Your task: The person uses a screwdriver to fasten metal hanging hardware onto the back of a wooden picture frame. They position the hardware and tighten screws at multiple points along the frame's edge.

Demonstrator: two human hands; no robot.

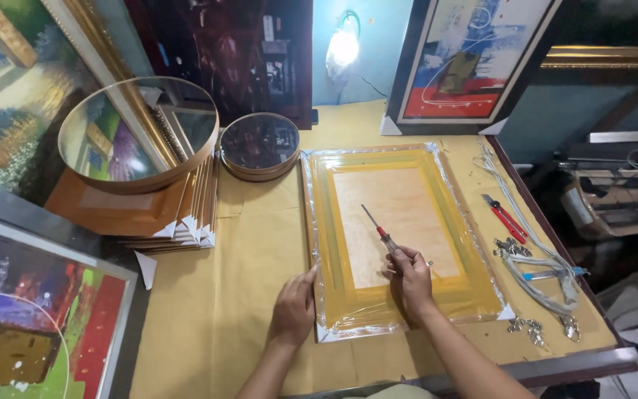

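Note:
A plastic-wrapped picture frame [400,166] lies face down on the paper-covered table, its yellow-brown back facing up. My right hand [410,281] rests on the frame's lower middle and grips a red-handled screwdriver [375,224], whose metal tip points up and left over the backing board. My left hand [295,309] lies flat on the table, fingers touching the frame's lower left edge.
A large round mirror [139,133] leans on a stack of frames [164,214] at left, with a smaller round mirror [259,145] beside it. Red pliers [504,219], cord [540,273] and small metal hangers [527,326] lie right of the frame. Paintings stand along the back wall and left.

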